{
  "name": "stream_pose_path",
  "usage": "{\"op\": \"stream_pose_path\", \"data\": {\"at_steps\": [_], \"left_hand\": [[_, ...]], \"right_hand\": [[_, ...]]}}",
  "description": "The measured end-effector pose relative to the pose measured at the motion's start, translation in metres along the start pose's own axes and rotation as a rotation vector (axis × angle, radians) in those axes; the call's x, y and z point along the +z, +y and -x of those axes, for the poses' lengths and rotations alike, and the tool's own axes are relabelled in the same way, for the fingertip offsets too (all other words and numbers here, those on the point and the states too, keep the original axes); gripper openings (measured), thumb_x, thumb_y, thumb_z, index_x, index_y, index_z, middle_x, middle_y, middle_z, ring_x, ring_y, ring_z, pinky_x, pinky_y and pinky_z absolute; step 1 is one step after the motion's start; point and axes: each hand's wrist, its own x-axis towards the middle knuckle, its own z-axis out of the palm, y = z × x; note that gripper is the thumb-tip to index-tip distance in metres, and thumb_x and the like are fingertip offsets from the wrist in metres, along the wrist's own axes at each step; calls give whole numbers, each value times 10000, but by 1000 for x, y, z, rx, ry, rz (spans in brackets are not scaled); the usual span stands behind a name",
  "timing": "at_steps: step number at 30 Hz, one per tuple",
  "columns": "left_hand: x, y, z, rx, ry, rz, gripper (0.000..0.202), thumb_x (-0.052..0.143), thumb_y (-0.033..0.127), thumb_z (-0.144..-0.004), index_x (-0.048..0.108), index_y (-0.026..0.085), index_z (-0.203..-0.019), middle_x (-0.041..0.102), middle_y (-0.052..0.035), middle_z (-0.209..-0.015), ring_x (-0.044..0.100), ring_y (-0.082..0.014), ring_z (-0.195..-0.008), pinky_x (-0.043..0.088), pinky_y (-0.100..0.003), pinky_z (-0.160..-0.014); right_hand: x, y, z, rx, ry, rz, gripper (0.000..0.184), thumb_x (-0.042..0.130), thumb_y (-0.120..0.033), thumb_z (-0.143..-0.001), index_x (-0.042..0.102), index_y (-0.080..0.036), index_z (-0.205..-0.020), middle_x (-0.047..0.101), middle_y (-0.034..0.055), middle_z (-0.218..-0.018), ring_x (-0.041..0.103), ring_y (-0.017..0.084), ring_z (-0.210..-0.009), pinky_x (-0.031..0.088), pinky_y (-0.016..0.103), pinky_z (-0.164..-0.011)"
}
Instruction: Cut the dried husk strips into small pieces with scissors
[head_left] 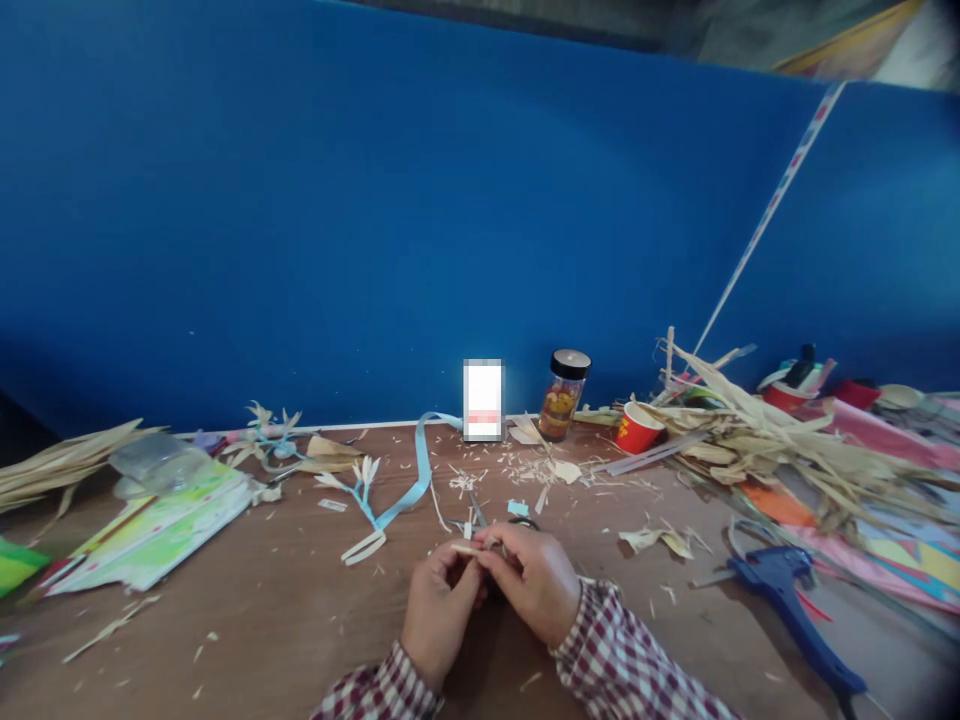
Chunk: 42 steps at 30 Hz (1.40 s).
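Observation:
Over the front middle of the table, my left hand (441,606) is closed with thumb and fingers pinching a small pale strip (466,549), which looks like dried corn husk. My right hand (534,580) is closed too, its fingertips meeting the strip's other end. Just beyond the hands lie scissors (478,514), their handles partly hidden behind my right hand. To the left is a small husk flower (366,480) with stems wrapped in light blue ribbon (422,470). The ribbon runs back toward a blurred-out white object (484,400).
A blue glue gun (787,600) lies at right, before a heap of dried husks (757,420). A black-lidded jar (565,395) and red paper cup (637,428) stand near the blue partition (420,200). Paper sheets (165,530) lie left. Husk scraps litter the brown table (285,640).

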Motion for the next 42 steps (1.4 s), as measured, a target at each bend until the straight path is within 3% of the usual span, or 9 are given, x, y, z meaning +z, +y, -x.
{"op": "stream_pose_path", "data": {"at_steps": [5, 9, 12, 14, 17, 20, 29, 34, 42], "left_hand": [[2, 4, 2, -30, -61, -57, 215, 573, 338, -701, 581, 123, -686, 550, 9, -561, 455, -67, -443, 351, -174, -419], [5, 10, 5, -18, -127, -71, 208, 568, 341, -707, 566, 135, -678, 556, 3, -581, 475, -77, -459, 364, -178, -432], [7, 10, 6, 2, -118, -101, 201, 565, 343, -706, 582, 143, -723, 557, 4, -580, 490, -91, -469, 377, -187, -443], [7, 10, 6, 13, -98, -147, 199, 562, 337, -705, 599, 143, -737, 551, 8, -551, 479, -94, -456, 367, -188, -437], [4, 10, 5, 82, -79, -239, 199, 550, 328, -711, 623, 145, -685, 564, -1, -537, 491, -113, -485, 372, -198, -465], [1, 12, 4, 153, -72, -316, 189, 548, 308, -712, 643, 149, -673, 595, -23, -578, 528, -145, -572, 395, -212, -529], [-2, 9, -1, 107, -43, -158, 191, 577, 325, -692, 607, 140, -656, 600, -22, -603, 521, -131, -568, 401, -206, -540], [-6, 10, -4, 64, 50, -111, 225, 613, 360, -653, 608, 137, -679, 603, -14, -607, 514, -123, -550, 391, -200, -515], [-6, 6, -5, 70, 21, -91, 198, 619, 333, -650, 615, 135, -663, 605, -13, -606, 521, -116, -557, 404, -200, -533]], "right_hand": [[-4, 9, -3, 10, 16, 85, 216, 411, -255, -871, 624, -229, -849, 667, -3, -753, 595, 133, -700, 412, 201, -625], [-15, 31, -8, 109, 192, 230, 216, 426, -289, -858, 630, -230, -823, 673, 7, -699, 605, 144, -625, 402, 210, -572], [-25, 35, -10, 146, 260, 252, 228, 399, -298, -866, 605, -209, -906, 669, 48, -781, 609, 167, -675, 409, 233, -601], [-29, 24, -10, 103, 239, 212, 226, 385, -290, -873, 588, -214, -936, 660, 39, -821, 602, 155, -713, 411, 221, -628], [-29, 0, -7, -12, 46, 169, 217, 458, -368, -828, 595, -212, -889, 642, 13, -714, 573, 139, -615, 397, 206, -556], [-26, -15, -4, -76, -33, 136, 207, 521, -377, -787, 589, -210, -889, 639, 16, -778, 559, 135, -631, 400, 208, -580], [-9, -1, -2, -59, 53, 160, 168, 458, -192, -816, 598, -227, -903, 642, 24, -798, 560, 160, -746, 388, 242, -656], [-8, -3, -2, -51, 62, 181, 151, 472, -196, -808, 602, -231, -874, 646, 9, -760, 566, 150, -701, 382, 229, -616], [-8, -2, -2, -18, 105, 231, 154, 444, -200, -824, 575, -203, -744, 609, 13, -702, 540, 141, -667, 344, 212, -568]]}}
